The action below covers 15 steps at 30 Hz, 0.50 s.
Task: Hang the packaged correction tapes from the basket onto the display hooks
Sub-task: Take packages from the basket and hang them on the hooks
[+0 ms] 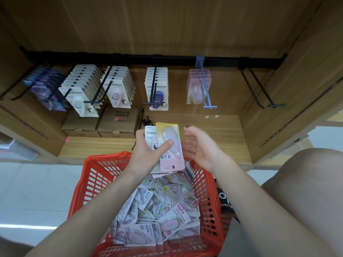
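Note:
My left hand [148,154] grips a small fanned stack of packaged correction tapes [169,145] above the far rim of the red basket [89,182]; the front pack is pink and yellow, with my thumb across it. My right hand [198,145] hovers just right of the stack, fingers loosely curled and holding nothing. Many more loose packs [157,210] fill the basket. Black display hooks on a black rail [130,57] carry hung packs: purple ones [46,88], white and pink ones [118,88], a violet row [157,89]. A bluish hook [206,89] carries a few pale pink packs.
A black double hook [263,89] at the far right hangs bare. Two brown cardboard boxes [117,121] sit on the wooden shelf [213,138] under the hooks. Wooden side panels close in the bay. My knee [311,173] is at the right, beside the basket.

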Tool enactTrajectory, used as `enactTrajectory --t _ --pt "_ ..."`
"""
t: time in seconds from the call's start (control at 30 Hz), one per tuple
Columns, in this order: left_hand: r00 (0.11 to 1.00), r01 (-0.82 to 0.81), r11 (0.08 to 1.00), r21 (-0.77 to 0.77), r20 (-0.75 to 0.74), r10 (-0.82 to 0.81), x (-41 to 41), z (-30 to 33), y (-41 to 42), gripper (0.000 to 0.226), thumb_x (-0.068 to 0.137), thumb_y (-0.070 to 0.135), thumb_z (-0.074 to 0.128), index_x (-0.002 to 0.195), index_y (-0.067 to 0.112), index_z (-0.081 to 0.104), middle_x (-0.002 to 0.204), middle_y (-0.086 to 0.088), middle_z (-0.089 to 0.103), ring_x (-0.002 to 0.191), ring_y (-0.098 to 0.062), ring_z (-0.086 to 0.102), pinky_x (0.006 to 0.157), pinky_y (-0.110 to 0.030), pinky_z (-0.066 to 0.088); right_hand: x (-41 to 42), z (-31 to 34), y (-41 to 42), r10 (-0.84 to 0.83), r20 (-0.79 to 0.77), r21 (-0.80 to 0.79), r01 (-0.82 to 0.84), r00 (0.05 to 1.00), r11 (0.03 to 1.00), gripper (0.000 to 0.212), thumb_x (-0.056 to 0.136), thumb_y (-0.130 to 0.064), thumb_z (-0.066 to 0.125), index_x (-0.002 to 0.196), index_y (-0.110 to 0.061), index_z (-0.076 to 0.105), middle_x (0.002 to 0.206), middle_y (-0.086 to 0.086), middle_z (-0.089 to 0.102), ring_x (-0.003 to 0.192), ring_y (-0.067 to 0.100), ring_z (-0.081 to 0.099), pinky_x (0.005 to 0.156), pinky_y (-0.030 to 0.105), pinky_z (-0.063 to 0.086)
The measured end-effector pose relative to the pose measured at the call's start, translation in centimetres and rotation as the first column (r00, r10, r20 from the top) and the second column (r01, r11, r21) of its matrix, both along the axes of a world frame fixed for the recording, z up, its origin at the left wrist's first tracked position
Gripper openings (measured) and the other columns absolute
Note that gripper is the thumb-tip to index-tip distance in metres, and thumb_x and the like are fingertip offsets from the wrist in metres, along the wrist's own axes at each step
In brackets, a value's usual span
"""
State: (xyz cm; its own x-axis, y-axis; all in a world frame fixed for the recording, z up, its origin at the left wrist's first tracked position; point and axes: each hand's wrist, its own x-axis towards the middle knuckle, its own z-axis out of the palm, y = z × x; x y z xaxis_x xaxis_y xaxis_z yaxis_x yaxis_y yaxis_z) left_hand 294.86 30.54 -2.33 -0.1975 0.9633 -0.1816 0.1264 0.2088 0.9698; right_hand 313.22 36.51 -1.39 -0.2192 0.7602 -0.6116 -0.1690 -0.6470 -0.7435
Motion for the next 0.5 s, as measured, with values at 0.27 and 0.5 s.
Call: enactTrajectory --t 0.27,0.5 --pt "1.0 -0.003 1.0 0.017 0.024 0.002 0.4 -0.3 -0.4 0.057 0.079 0.058 0.083 0.115 0.037 0.045 0.109 0.01 0.071 0.091 0.004 0.073 0.067 -0.015 0.056 0.3 0.4 -2.9 0.211 -0.01 0.16 -0.206 0.978 0.965 0.03 0.096 -0.018 0.074 0.118 0.001 0.068 0.117 0.027 0.073 0.1 0.03 0.072 0.09 0.047 0.054" --pt "1.0 -0.015 1.0 0.002 -0.008 0.015 -0.3 -0.2 -0.2 0.04 0.091 0.043 0.078 0.112 0.037 0.044 0.112 0.003 0.069 0.087 0.006 0.071 0.061 -0.012 0.054 2.2 0.1 -3.0 0.093 -0.131 0.158 -0.072 0.987 0.985 0.034 0.095 -0.009 0.071 0.127 -0.001 0.063 0.12 0.02 0.075 0.101 0.031 0.072 0.09 0.048 0.057"
